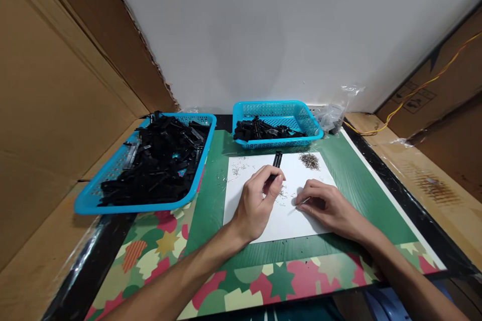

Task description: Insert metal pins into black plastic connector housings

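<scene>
1. The left hand (259, 203), at the centre of the frame, grasps a slim, glossy black plastic strip (277, 159); its long axis runs up the frame, leaning slightly right, the far end jutting past the fingers.
2. The right hand (329, 205) sits lower right of that strip, thumb and fingertips drawn together low over the white rectangular sheet (241, 218); what they pinch, if anything, I cannot tell.
3. Tiny thin bent metal pieces (282, 204) lie between both hands, left of the right fingertips.
</scene>
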Available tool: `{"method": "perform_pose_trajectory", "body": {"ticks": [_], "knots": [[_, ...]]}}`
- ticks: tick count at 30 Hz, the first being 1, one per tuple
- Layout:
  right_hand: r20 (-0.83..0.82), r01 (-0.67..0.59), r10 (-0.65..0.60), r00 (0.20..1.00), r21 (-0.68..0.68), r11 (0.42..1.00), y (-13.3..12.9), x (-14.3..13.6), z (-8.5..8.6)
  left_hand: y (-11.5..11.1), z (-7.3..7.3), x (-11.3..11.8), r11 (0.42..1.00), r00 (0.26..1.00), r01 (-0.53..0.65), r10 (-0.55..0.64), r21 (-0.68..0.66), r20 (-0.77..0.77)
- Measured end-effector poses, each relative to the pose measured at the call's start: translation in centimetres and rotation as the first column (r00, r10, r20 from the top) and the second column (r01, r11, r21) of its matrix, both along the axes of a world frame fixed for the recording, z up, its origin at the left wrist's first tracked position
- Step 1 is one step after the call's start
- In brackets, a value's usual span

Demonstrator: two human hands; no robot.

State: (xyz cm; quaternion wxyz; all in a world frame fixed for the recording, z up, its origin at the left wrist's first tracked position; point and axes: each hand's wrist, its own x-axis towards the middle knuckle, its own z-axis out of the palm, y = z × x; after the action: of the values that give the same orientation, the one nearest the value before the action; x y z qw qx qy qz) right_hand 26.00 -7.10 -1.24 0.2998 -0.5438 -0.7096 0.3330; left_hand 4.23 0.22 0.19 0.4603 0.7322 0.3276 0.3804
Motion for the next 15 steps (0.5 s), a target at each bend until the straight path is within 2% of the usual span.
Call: {"method": "perform_pose_trajectory", "body": {"ticks": [5, 11, 15], "knots": [[0.083, -0.037, 0.037, 0.996, 0.003, 0.999, 0.21, -0.17, -0.18, 0.13, 0.03, -0.13, 0.999, 1.0, -0.013, 0.014, 0.032, -0.006], [0.198, -0.064, 0.06, 0.978, 0.01, 0.998, -0.25, -0.6, -0.29, -0.2, 0.33, -0.19, 0.992, 0.996, 0.048, -0.04, 0.113, -0.074], [0.144, -0.036, 0.038, 0.989, -0.011, 0.999, -0.62, -0.53, 0.13, -0.39, 0.29, -0.25, 0.986, 0.993, 0.071, -0.056, 0.153, -0.101]]}}
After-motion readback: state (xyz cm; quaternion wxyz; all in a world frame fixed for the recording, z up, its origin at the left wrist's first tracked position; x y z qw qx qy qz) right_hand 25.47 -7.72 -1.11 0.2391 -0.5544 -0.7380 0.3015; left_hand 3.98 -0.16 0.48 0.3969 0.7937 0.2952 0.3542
